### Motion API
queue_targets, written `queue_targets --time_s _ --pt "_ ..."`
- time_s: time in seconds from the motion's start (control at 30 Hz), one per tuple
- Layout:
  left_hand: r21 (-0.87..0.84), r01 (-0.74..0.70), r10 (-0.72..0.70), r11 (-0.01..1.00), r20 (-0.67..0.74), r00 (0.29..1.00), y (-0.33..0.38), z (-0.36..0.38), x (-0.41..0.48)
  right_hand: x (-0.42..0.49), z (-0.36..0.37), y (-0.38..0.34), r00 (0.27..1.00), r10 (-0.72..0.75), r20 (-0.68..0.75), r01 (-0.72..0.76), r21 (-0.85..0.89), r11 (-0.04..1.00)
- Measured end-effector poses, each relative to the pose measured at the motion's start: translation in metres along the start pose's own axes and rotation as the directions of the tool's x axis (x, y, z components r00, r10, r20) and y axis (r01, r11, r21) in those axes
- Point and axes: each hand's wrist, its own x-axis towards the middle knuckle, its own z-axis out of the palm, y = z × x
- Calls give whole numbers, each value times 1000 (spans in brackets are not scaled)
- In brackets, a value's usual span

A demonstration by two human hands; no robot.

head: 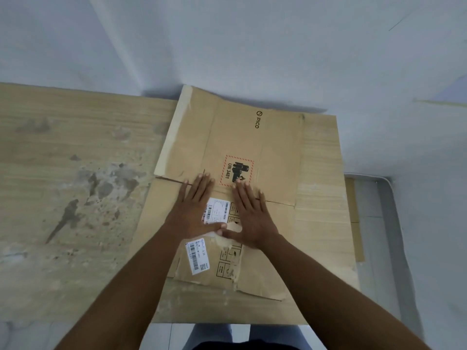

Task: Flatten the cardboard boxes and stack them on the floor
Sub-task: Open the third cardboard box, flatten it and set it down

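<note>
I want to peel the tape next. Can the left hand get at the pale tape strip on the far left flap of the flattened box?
Probably yes. The left hand lies flat on the flattened box, and the tape strip is exposed along the flap's edge with nothing on it or in between.

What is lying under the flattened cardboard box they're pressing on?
The flattened box lies on a wood-grain board showing on both sides. Both hands, left and right, press flat on top. Anything between box and board is covered.

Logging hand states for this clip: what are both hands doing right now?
Left hand: open, palm flat on the flattened cardboard box.
Right hand: open, palm flat on the same box.
</note>
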Motion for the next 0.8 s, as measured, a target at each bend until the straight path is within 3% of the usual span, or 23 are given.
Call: queue_targets --time_s 0.2,0.8 --pt "38 24 -19 999 -133 991 4 9 -1 2 13 -6 992 73 -101 -81 -81 993" --pt "7 53 -52 999 -113 992 6 -1 0 6 7 -7 992 89 -86 -90 -18 996"
